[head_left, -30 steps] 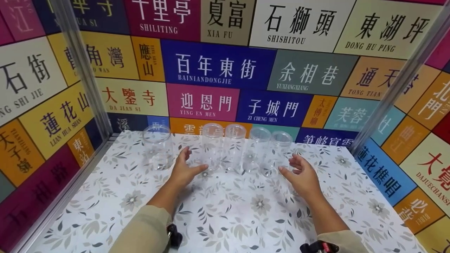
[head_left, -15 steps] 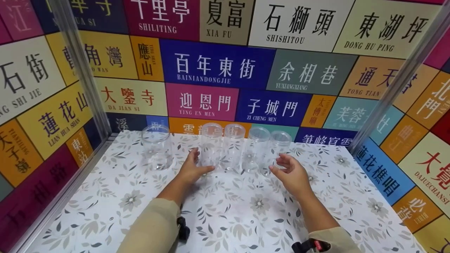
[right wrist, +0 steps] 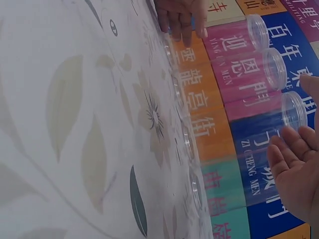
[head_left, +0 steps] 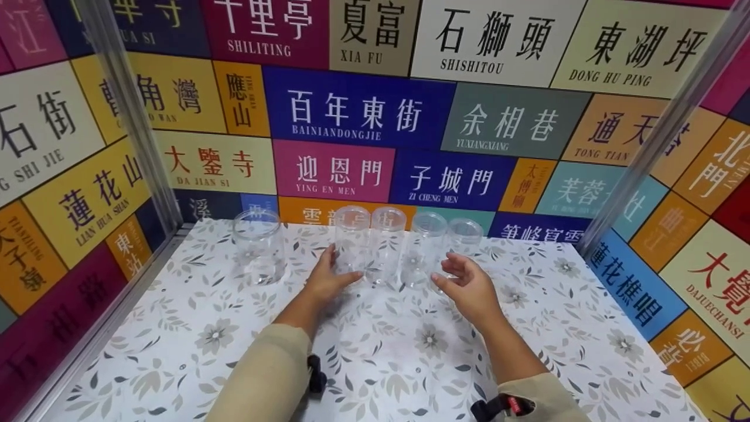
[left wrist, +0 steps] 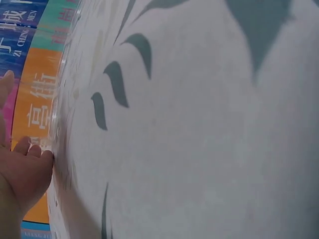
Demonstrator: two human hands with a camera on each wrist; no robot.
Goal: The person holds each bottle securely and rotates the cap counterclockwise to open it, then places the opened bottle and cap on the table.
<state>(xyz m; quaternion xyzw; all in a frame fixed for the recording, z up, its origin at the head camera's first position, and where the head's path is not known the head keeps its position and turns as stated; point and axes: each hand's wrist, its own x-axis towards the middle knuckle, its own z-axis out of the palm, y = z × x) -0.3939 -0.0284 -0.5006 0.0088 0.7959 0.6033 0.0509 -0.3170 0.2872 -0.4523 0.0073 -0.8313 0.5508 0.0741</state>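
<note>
Several clear, slim cylindrical jars stand upright in a row near the back of the table. My left hand (head_left: pixel 329 280) is beside the leftmost slim jar (head_left: pixel 353 240), fingers along its left side and thumb extended across its front. The second slim jar (head_left: pixel 387 240) stands close on its right. After a small gap come the third slim jar (head_left: pixel 426 243) and the rightmost slim jar (head_left: pixel 466 230). My right hand (head_left: pixel 471 293) overlaps the lower part of the rightmost one, its fingers loosely bent and holding nothing. In the right wrist view, the relaxed right hand (right wrist: pixel 296 174) shows near the jar rims.
A wider clear jar (head_left: pixel 259 252) stands apart, left of my left hand. The table (head_left: pixel 375 375) has a white leaf-and-flower cover. Behind it rises a wall of coloured lettered panels (head_left: pixel 360 108), with metal posts (head_left: pixel 137 117) at the corners.
My left hand has moved right to the leftmost slim jar, and my right hand has moved left in front of the rightmost one. The jars have not visibly moved.
</note>
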